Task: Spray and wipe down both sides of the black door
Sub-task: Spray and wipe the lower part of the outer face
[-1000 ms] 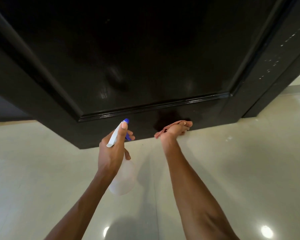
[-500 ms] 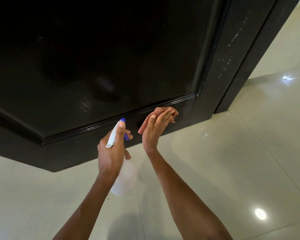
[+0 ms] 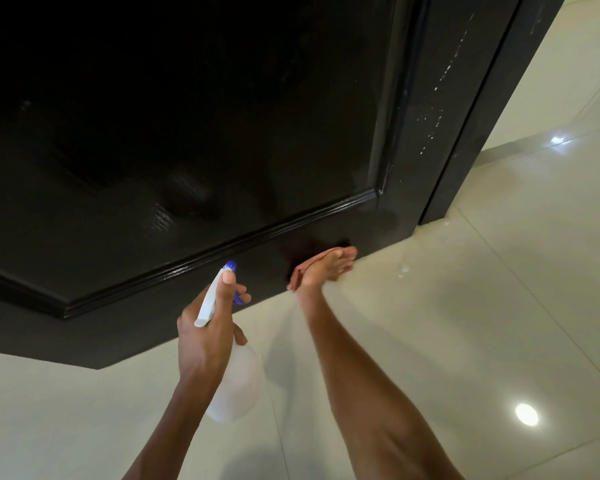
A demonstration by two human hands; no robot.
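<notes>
The glossy black door (image 3: 194, 126) fills the upper view, its bottom rail meeting the floor. My left hand (image 3: 208, 327) grips a white spray bottle (image 3: 238, 386) with a blue nozzle, thumb lying along the top of the sprayer head, nozzle pointing at the door's bottom rail. My right hand (image 3: 323, 268) presses a reddish cloth (image 3: 300, 273) flat against the bottom rail, close to the floor, fingers straight. Most of the cloth is hidden under the hand. White droplet marks speckle the door's right stile (image 3: 437, 109).
Shiny cream floor tiles (image 3: 465, 323) spread below and to the right, with ceiling-light reflections. The black door frame (image 3: 489, 109) stands right of the door's edge. A small wet patch lies on the floor by the door's bottom right corner.
My right hand with the cloth moved down from the panel moulding to the bottom rail near the floor. The view shifted slightly. The left hand and bottle kept their place.
</notes>
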